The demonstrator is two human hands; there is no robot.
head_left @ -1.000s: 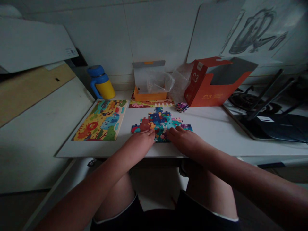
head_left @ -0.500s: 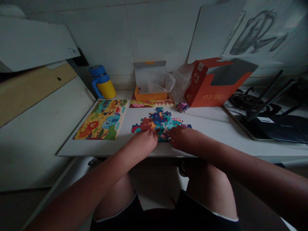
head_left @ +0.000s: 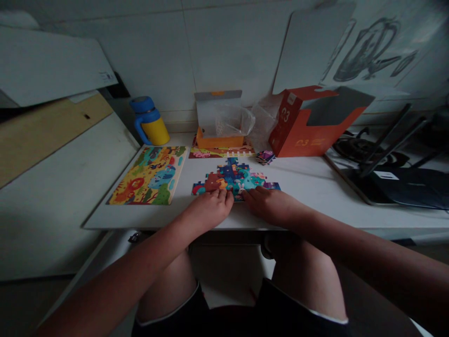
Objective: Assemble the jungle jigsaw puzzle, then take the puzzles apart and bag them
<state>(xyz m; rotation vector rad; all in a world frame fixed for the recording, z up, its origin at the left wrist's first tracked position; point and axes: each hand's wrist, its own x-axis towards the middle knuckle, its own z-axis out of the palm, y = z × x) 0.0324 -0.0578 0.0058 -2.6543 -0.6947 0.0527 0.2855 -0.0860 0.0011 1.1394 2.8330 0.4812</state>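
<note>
Lion picture board [head_left: 147, 175]: flat on the desk [head_left: 308, 187], left of the puzzle [head_left: 229, 175] and apart from it.
Blue-and-yellow jug [head_left: 150, 126]: upright, behind the puzzle and well to its left.
Left hand [head_left: 212, 206]: over the puzzle's near edge, left of its middle; I see the fingers bent and close together, but the tips are hidden, so I cannot tell whether they pinch anything.
Yellow box [head_left: 219, 141]: behind the puzzle, lid raised, with clear plastic [head_left: 231, 119] in it.
Puzzle: flat on the desk, between and ahead of the hands; partly joined, its far side stepped, a white rabbit showing near the middle.
Pressing well: I'd judge that flat, even pressure along the puzzle's near edge works best; a sideways shove could buckle the joints.
Stack of pieces [head_left: 265, 157]: behind the puzzle, toward its right.
Right hand [head_left: 268, 205]: at the puzzle's near edge, right of its middle; the fingers curl close together, their grip hidden from me.
Orange-red box [head_left: 315, 133]: behind and right of the puzzle, open.
Black device [head_left: 414, 187]: far right of the puzzle.
</note>
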